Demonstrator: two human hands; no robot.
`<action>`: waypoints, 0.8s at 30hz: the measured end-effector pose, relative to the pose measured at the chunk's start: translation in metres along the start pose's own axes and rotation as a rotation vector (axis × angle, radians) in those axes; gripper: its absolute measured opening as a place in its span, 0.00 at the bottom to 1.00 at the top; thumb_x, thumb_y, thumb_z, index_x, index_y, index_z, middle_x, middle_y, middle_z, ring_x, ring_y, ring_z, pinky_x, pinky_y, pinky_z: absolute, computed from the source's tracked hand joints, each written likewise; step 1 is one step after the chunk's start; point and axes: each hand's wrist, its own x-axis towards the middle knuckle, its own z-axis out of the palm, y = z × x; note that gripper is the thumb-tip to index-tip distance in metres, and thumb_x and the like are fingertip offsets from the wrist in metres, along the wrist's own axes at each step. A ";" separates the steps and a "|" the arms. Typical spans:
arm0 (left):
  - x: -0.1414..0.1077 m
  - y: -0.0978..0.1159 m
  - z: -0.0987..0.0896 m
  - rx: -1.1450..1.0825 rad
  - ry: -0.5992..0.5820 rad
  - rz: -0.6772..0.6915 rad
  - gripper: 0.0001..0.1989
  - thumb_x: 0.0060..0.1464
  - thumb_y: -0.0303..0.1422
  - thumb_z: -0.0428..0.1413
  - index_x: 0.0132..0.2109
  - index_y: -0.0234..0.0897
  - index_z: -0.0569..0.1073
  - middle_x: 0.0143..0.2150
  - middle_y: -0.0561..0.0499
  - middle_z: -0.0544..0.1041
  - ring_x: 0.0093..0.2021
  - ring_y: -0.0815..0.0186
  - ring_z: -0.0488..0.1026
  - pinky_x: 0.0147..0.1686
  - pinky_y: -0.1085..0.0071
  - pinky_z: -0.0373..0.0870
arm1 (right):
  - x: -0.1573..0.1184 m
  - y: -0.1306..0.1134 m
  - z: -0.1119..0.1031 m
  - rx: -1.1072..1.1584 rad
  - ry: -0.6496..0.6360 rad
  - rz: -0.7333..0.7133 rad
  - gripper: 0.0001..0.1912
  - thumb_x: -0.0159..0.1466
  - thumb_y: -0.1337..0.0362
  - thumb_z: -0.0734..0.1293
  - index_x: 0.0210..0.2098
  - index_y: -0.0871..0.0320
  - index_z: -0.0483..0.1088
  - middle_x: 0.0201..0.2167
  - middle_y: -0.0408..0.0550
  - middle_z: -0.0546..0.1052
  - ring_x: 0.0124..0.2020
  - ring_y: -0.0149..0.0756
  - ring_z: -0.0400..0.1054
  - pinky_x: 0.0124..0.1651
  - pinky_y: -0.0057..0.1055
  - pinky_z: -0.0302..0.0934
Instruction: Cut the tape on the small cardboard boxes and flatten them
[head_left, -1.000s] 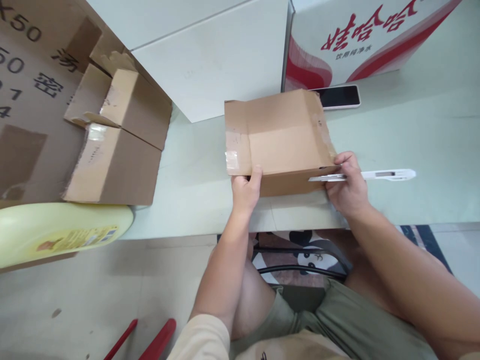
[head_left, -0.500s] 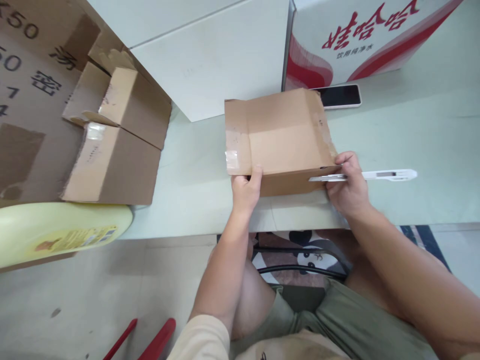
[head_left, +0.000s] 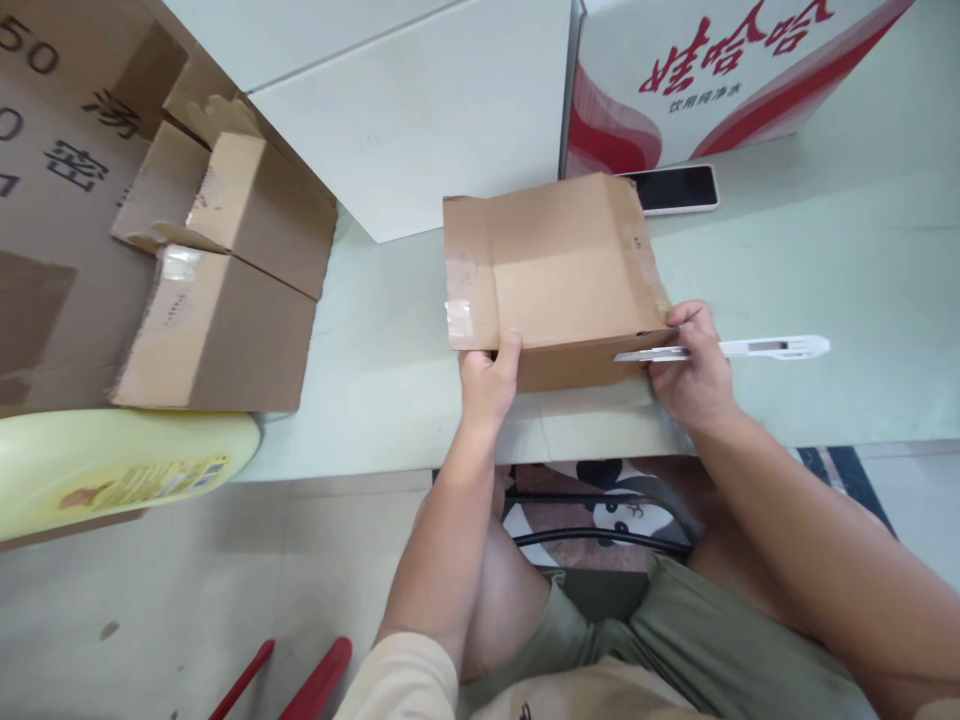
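A brown cardboard box [head_left: 562,265] lies on the pale green table in front of me, its flaps spread on top. My left hand [head_left: 489,378] grips its near left edge, thumb on top and the other fingers hidden below. At the near right corner, my right hand [head_left: 694,365] pinches the cardboard between thumb and fingers. That hand also holds a white utility knife [head_left: 776,347], its blade out and pointing left across the near side of the box. Clear tape shows on the left flap.
Behind the box stand a white cabinet [head_left: 420,130], a red and white carton [head_left: 697,90] and a phone [head_left: 679,189]. Cut cardboard boxes [head_left: 255,330] and a yellow bottle [head_left: 127,465] are at the left. The table's front edge is just before my lap.
The view has shifted slightly, so everything appears a little further left. Both hands keep the same hold on the box, and the knife stays in my right hand.
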 end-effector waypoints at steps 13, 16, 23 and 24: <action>-0.002 0.003 0.002 0.006 0.009 -0.025 0.19 0.59 0.46 0.63 0.50 0.38 0.82 0.57 0.41 0.84 0.66 0.52 0.77 0.68 0.61 0.73 | 0.000 0.005 -0.004 -0.030 -0.006 -0.021 0.23 0.55 0.41 0.75 0.32 0.48 0.63 0.18 0.36 0.53 0.17 0.32 0.49 0.20 0.33 0.44; -0.002 0.004 0.002 0.011 0.007 -0.021 0.19 0.59 0.47 0.64 0.50 0.38 0.82 0.58 0.42 0.84 0.67 0.52 0.76 0.68 0.60 0.72 | -0.001 0.005 -0.005 -0.057 -0.005 -0.016 0.25 0.55 0.40 0.75 0.33 0.47 0.62 0.20 0.37 0.54 0.18 0.32 0.49 0.20 0.33 0.44; -0.003 0.005 0.001 0.017 -0.007 -0.037 0.19 0.60 0.47 0.64 0.50 0.38 0.82 0.58 0.40 0.84 0.69 0.52 0.74 0.69 0.60 0.71 | -0.003 0.006 -0.008 -0.063 -0.024 -0.001 0.26 0.55 0.41 0.76 0.35 0.48 0.61 0.24 0.37 0.56 0.22 0.33 0.53 0.23 0.32 0.50; -0.003 0.005 0.001 0.018 -0.009 -0.037 0.19 0.60 0.47 0.63 0.49 0.38 0.82 0.57 0.41 0.84 0.69 0.52 0.74 0.70 0.60 0.71 | -0.003 0.005 -0.008 -0.055 -0.026 0.002 0.26 0.54 0.42 0.77 0.34 0.48 0.61 0.24 0.37 0.57 0.22 0.33 0.54 0.24 0.32 0.51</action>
